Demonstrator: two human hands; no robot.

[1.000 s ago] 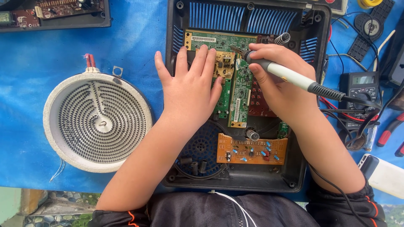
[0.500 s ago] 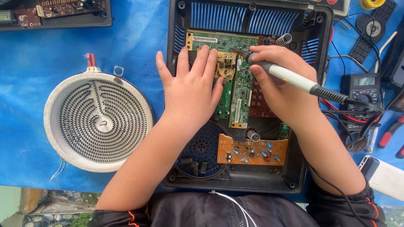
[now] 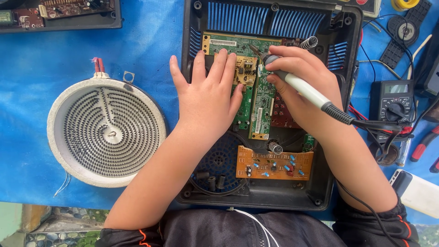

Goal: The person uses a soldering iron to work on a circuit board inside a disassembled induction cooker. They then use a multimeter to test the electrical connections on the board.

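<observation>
— What have your hands got right now?

— My right hand [image 3: 299,89] is wrapped around a soldering iron with a pale grey handle and black collar [image 3: 305,91], gripping it like a pen. Its tip points up-left toward the long green circuit board [image 3: 261,103] standing in the middle of the black plastic appliance housing [image 3: 329,151]. My left hand [image 3: 208,98] is released, lying flat with the fingers spread, palm down on the boards inside that housing.

— Can you see the tip touching a joint?

— No. My own fingers cover the very end of the iron, so I cannot tell whether it meets the board or hangs just above it.

— What else is covered?

— My left palm hides most of the board beneath it; only a small yellowish board [image 3: 244,71] shows beside my fingertips. The wide green board [image 3: 238,45] behind is partly under both hands. The orange-brown board with blue parts [image 3: 274,165] lies clear, nearer my body.

— And around the housing?

— On the blue cloth [image 3: 137,41], a round white heating coil plate [image 3: 107,130] sits well apart to the left. To the right, a dark multimeter [image 3: 393,100] is tangled in black leads, and a white slab [image 3: 418,192] is cut off by the frame's edge. The iron's cord runs under my forearm.
</observation>
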